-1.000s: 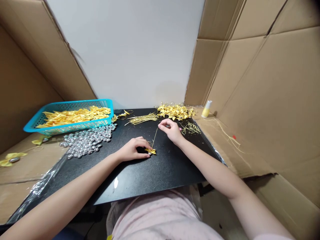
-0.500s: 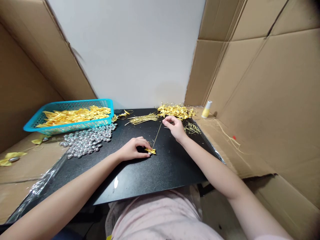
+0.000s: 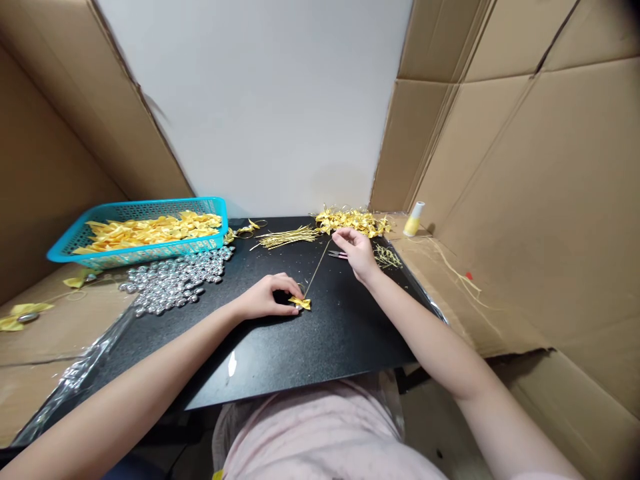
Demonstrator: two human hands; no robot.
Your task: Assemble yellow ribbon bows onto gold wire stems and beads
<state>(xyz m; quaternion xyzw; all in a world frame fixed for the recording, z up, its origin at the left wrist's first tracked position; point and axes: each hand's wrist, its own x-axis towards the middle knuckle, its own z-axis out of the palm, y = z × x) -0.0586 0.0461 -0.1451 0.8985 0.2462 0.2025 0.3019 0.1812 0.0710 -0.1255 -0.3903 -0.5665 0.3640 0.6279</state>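
- Counted, in work: one left hand, one right hand, one yellow bow, one gold thread.
- Counted, round about:
  - one blue basket, heaped with yellow ribbon pieces too many to number;
  - one spread of silver beads, likewise beyond counting;
  - one bundle of gold strands;
  - one heap of made-up bows;
  - one pair of small snips;
  - one yellow spool;
  - one scatter of offcuts;
  - one stray bow on the cardboard at far left.
- Yellow bow: flat on the black board, right at the left fingertips, well apart from the right hand and nearer the body.
- Gold thread: drawn taut in a straight slant from the bow up to the right fingertips.
- Left hand: palm down, fingers curled in narrow, tips pinning the bow to the board.
- Right hand: thumb and forefinger pinched closed on the far end of the thread, remaining fingers loosely bent.
- Snips: on the board just beside the right hand; contact with the hand cannot be told.
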